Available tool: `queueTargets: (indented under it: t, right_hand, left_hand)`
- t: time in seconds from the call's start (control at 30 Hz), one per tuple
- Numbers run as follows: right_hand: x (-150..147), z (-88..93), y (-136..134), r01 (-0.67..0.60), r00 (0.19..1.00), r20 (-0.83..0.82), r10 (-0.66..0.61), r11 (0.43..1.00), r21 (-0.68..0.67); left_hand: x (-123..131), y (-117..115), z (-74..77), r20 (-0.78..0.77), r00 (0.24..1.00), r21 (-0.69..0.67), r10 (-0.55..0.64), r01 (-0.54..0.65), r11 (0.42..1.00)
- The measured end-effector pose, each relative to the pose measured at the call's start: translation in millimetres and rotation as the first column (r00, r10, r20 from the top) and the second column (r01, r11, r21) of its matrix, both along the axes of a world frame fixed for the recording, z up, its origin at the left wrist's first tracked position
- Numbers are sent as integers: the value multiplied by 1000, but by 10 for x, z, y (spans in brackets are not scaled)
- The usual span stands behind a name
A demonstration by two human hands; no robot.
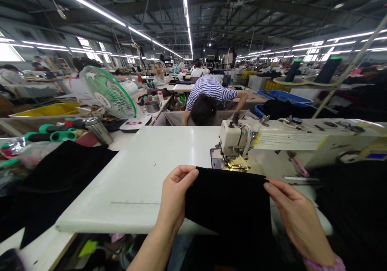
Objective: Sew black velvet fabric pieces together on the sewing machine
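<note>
A piece of black fabric (228, 202) hangs between my two hands, its upper edge pulled nearly straight. My left hand (178, 186) pinches the top left corner between thumb and fingers. At the top right corner, my right hand (290, 206) grips the same cloth. Just beyond the fabric's upper edge stands a white sewing machine (236, 138), its lit needle area close to the cloth. The fabric's lower part drops over the front edge of the white table (145, 174) toward my lap.
More black cloth lies at the left (60, 174) and the right (353, 214). Thread cones, a steel flask (98, 130) and a green-rimmed fan (109, 91) stand on the left. A person in a striped shirt (208, 93) bends over behind the table. Blue baskets (284, 96) sit beyond the machine.
</note>
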State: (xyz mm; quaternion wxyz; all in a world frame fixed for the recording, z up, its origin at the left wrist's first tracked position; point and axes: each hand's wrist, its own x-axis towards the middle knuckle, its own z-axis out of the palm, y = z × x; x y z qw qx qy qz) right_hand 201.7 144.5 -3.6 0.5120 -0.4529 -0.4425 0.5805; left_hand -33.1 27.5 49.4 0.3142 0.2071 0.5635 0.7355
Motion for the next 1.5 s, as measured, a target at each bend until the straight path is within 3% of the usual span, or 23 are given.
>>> queueTargets:
  t: [0.17,0.3,0.47,0.8,0.93,1.03,1.1,1.17,1.23,1.3,1.4,1.5]
  right_hand:
    - [-9,21,-4,-33,997,76,27,997,72]
    - [-52,139,-57,-74,982,187,37,978,196]
    - [-151,243,-79,-91,994,80,78,982,168]
    - [-182,158,-26,-112,994,13,112,979,169]
    - [-177,134,-7,-127,992,29,124,967,220]
    - [-134,123,-165,-299,950,207,235,880,370]
    - [-102,92,-356,-492,858,410,309,722,486]
    - [-81,13,-559,-624,774,538,334,552,554]
    - [-71,-114,-720,-654,753,572,326,467,595]
    - [-61,-261,-803,-629,771,576,271,465,623]
    - [-18,-427,-793,-608,767,630,122,452,652]
    - [51,-475,-718,-633,725,689,13,407,658]
  left_hand:
    - [-26,27,-39,25,1000,-2,17,-17,1000]
    - [-50,63,-43,6,994,16,106,-106,994]
    - [-88,85,-8,45,981,51,190,-193,980]
    - [12,69,44,61,977,4,203,-203,979]
    - [-66,39,71,-25,989,15,146,-146,989]
    - [-246,83,257,-266,960,-11,84,-91,996]
    - [-373,218,388,-499,864,-118,-67,9,993]
    - [-445,449,412,-653,694,-282,-305,151,947]
    - [-430,732,280,-680,542,-416,-494,269,869]
    - [-337,998,27,-667,468,-470,-580,340,815]
    - [-167,1250,-379,-663,440,-466,-605,390,794]
    - [-97,1322,-622,-661,464,-439,-590,399,805]
